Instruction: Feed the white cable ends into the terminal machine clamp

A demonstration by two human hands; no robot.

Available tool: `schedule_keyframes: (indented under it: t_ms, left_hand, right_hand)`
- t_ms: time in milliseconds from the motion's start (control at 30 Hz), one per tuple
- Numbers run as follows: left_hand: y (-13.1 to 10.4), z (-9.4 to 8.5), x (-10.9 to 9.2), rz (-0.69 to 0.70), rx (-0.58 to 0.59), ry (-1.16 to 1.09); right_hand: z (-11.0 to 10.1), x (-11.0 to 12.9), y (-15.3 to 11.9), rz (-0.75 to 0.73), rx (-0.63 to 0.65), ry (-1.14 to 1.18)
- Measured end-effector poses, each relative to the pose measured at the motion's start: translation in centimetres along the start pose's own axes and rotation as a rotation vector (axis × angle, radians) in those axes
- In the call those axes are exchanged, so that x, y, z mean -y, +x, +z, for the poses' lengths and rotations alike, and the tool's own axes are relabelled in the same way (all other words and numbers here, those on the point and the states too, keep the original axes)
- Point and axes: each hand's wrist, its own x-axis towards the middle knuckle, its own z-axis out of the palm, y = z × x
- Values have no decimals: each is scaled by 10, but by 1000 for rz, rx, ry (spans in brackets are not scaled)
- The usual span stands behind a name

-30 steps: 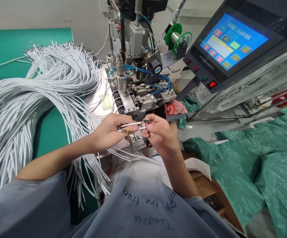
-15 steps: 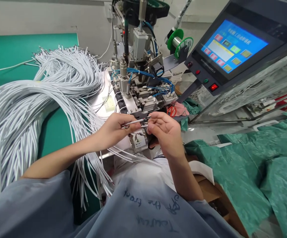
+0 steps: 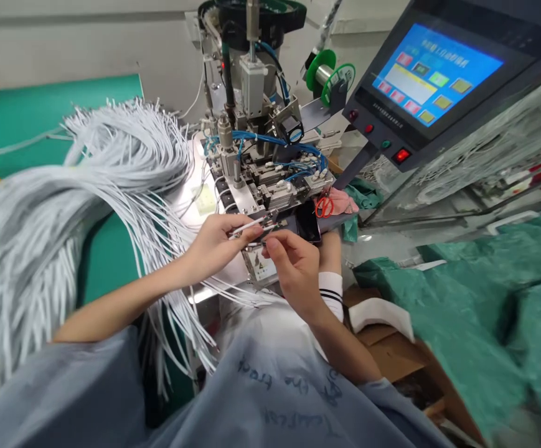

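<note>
My left hand [image 3: 216, 244] is closed around a few white cables [image 3: 253, 224], thumb on top, their tips pointing right. Just right of it, my right hand [image 3: 293, 269] has curled fingers, with thumb and forefinger pinched by the cable tips. Whatever sits in that pinch is too small to make out. Directly beyond both hands stands a benchtop machine [image 3: 251, 190] with metal cylinders and blue air tubes. Below the hands, a silver box with a white label [image 3: 261, 264] shows in part. Tails of the held cables hang over my lap.
A large bundle of white cables [image 3: 32, 205] covers much of the green table [image 3: 13, 102]. A control screen [image 3: 438, 71] leans in at right, beside a wire spool [image 3: 322, 76]. Red-handled scissors [image 3: 324, 206] and a dark phone-like slab [image 3: 308, 221] lie right of the machine. Green sheeting [image 3: 475, 323] fills the right.
My right hand has drawn down and left, its spread fingers curling into a pinch. The dark slab and my leg show behind it. My left hand keeps its hold; the view has shifted slightly.
</note>
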Motion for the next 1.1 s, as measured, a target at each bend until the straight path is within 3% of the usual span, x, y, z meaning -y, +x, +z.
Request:
schedule_keyframes:
  t_ms: [167,333,500,567,633,733,900,1100]
  left_hand:
    - [1,-3,5,114,15,-35]
    - [5,-11,11,316,55,-67]
    - [10,-23,17,469,166,-30]
    - [12,-24,19,517,115,-12]
    - [12,-22,19,537,-14,10]
    - [10,-18,17,525,-137,40]
    - [5,-19,11,406,-71,-24]
    - [2,-24,3,205,-3,-159]
  right_hand:
    - [0,-3,1,-36,-91,-88]
    - [1,-2,5,32,-134,27]
    - [-1,4,10,22,-144,8]
    - [-1,7,11,35,-136,-6]
    - [-1,9,12,46,-129,-14]
    - [-1,11,13,47,-111,-30]
    - [-5,14,18,40,3,-72]
    - [-4,16,20,12,19,-40]
